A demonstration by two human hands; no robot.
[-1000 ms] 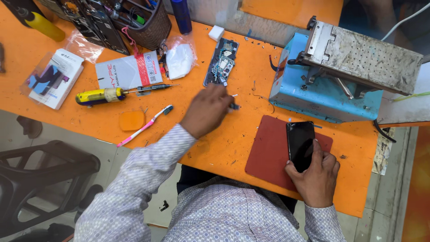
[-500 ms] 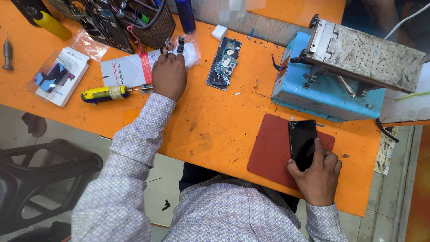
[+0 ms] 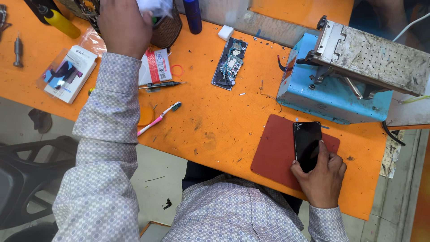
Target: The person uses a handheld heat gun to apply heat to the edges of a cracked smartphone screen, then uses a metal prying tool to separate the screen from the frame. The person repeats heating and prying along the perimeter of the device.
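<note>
My right hand (image 3: 320,177) is flat on the black phone (image 3: 307,143), fingers spread over its lower end, pinning it to the red-brown mat (image 3: 273,157) at the near edge of the orange bench (image 3: 215,130). My left hand (image 3: 123,27) is way up at the woven tool basket (image 3: 168,29), closed around something white and crinkly, can't really tell what. The basket looks stuffed with tools, but my hand hides most of it. Risk, I'd say: I'm reaching without looking, so my sleeve could sweep the precision screwdriver (image 3: 161,84) or toothbrush (image 3: 159,118) off the edge. The opened phone body (image 3: 230,63) lies with its board exposed, near the blue heating machine (image 3: 331,89).
</note>
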